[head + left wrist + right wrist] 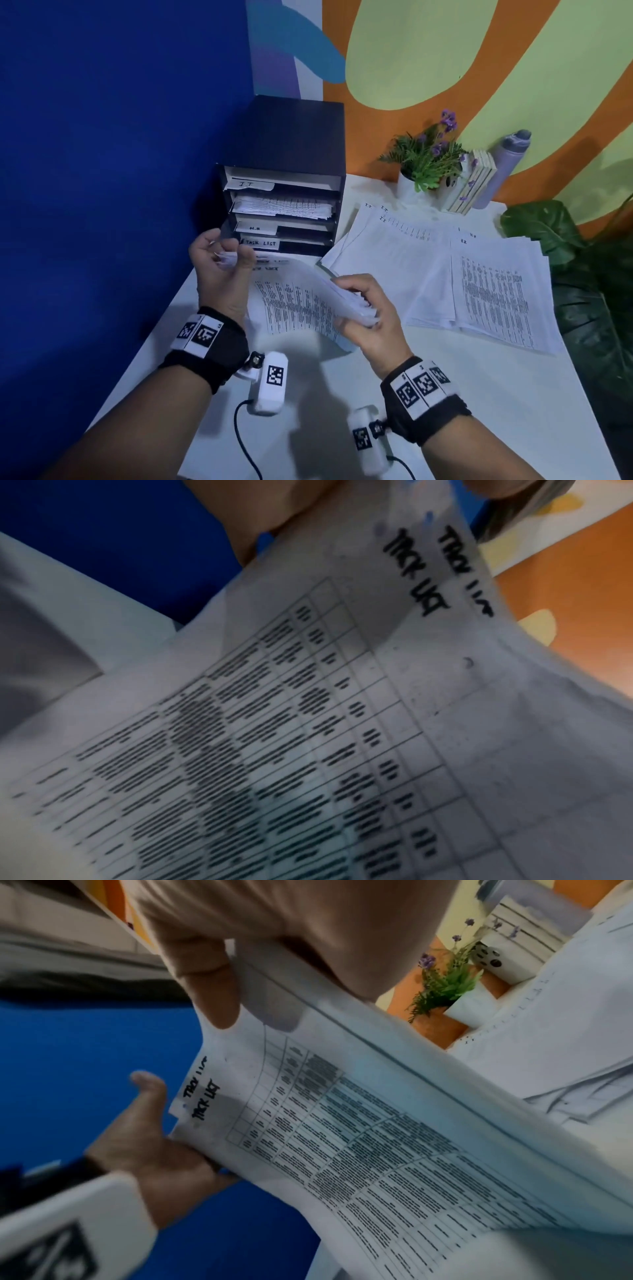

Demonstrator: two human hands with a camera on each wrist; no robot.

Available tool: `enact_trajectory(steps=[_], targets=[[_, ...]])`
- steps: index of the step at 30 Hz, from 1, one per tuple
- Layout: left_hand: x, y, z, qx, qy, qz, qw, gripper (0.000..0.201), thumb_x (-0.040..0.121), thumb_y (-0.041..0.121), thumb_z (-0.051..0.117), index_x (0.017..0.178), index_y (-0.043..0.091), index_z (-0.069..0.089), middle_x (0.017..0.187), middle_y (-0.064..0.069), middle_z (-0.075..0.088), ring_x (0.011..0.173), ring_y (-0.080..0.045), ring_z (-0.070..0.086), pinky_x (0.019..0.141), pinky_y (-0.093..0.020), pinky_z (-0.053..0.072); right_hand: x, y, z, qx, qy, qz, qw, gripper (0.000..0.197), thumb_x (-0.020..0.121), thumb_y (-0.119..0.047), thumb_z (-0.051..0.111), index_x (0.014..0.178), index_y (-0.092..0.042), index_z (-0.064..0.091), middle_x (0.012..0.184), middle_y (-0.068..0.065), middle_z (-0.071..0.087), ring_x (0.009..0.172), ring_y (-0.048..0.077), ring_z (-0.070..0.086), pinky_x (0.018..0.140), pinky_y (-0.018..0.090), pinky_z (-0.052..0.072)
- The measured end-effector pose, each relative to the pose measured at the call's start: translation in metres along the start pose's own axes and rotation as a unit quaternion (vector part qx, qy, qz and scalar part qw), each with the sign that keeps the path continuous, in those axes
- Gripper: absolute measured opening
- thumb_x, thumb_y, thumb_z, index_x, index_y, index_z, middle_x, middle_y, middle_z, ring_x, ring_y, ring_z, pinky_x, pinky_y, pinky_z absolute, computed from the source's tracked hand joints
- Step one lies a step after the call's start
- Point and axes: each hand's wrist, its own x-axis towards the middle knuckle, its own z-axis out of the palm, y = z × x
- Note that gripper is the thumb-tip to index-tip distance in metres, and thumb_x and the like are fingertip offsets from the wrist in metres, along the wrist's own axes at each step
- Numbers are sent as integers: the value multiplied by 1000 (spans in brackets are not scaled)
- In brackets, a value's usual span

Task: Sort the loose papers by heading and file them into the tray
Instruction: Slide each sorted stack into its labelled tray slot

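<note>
Both hands grip one bent sheaf of white printed papers headed "TASK LIST" (294,305): left hand (219,270) pinches its top corner with curled fingers (245,255), right hand (371,317) clasps its side edge. It hangs above the white surface (479,394), just before the black labelled filing tray (284,192).

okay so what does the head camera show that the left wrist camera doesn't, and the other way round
Only the head view shows the black tray with its IT, HR and TASK LIST labels, two sorted piles on the white table, the plant and the right hand. Only the left wrist view shows the table grid close up. Both show the held papers headed TASK LIST, gripped by the left hand.
</note>
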Motion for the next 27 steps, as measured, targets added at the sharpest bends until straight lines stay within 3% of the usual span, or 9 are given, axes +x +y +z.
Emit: enact_trajectory(steps=[3, 8, 12, 16, 18, 21, 23, 25, 27], targets=[[4, 6, 7, 24, 33, 2, 999, 41, 85, 28, 71, 115, 27, 43, 105, -2, 54, 94, -9, 54, 85, -18, 42, -5, 2, 0, -39, -13, -36, 998, 46, 67, -3, 64, 111, -16, 61, 112, 7, 59, 108, 22, 58, 94, 25, 43], [7, 4, 5, 57, 36, 44, 997, 4, 100, 24, 50, 96, 23, 51, 88, 1, 60, 80, -1, 57, 75, -12, 43, -7, 6, 2, 24, 52, 41, 998, 59, 69, 0, 65, 121, -21, 49, 114, 6, 61, 106, 12, 59, 94, 24, 48], [7, 2, -1, 45, -50, 33, 997, 26, 83, 44, 62, 103, 35, 48, 93, 10, 61, 87, 4, 57, 78, -12, 44, 5, 17, 3, 84, 137, 147, 976, 35, 75, 1, 70, 100, -20, 61, 89, -6, 68, 82, 10, 63, 75, 24, 53], [7, -26, -26, 119, -153, -64, 979, 76, 65, 6, 84, 115, 50, 46, 116, 5, 62, 115, -17, 56, 103, -38, 42, 14, 20, -7, 163, 181, 201, 949, 25, 80, 14, 65, 97, -5, 65, 83, 5, 74, 83, 24, 69, 77, 33, 56], [-2, -34, -31, 159, -129, -132, 970, 76, 69, -3, 80, 122, 42, 49, 112, 5, 66, 111, -17, 60, 108, -46, 40, 13, 20, -14, 182, 179, 204, 945, 34, 75, 17, 65, 107, 6, 62, 86, 12, 71, 88, 29, 67, 80, 38, 55], [-13, -38, -28, 196, -70, -210, 955, 44, 85, 9, 72, 124, -2, 55, 104, -17, 66, 107, -30, 62, 100, -43, 45, 3, 18, -20, 199, 160, 203, 945, 47, 73, 12, 65, 117, 0, 56, 90, 8, 71, 89, 24, 67, 82, 36, 55], [-21, -37, -26, 212, -99, -224, 946, 53, 86, 23, 71, 118, -15, 52, 107, -26, 61, 112, -38, 57, 93, -39, 44, -3, 20, -21, 190, 165, 201, 947, 47, 74, 14, 62, 115, -9, 56, 91, 4, 72, 87, 19, 68, 80, 33, 56], [-24, -32, -25, 263, -142, -221, 928, 40, 93, 30, 62, 106, -7, 53, 101, -16, 60, 107, -31, 55, 85, -27, 40, -2, 22, -16, 180, 181, 209, 944, 44, 74, 20, 60, 110, -5, 58, 86, 6, 72, 83, 22, 69, 77, 37, 54], [-25, -34, -28, 257, -138, -234, 928, 33, 88, 43, 63, 104, 14, 62, 112, 0, 61, 105, -19, 54, 95, -25, 38, 5, 20, -9, 168, 190, 219, 942, 38, 70, 23, 62, 101, 0, 59, 78, 10, 71, 77, 28, 68, 74, 39, 52]])
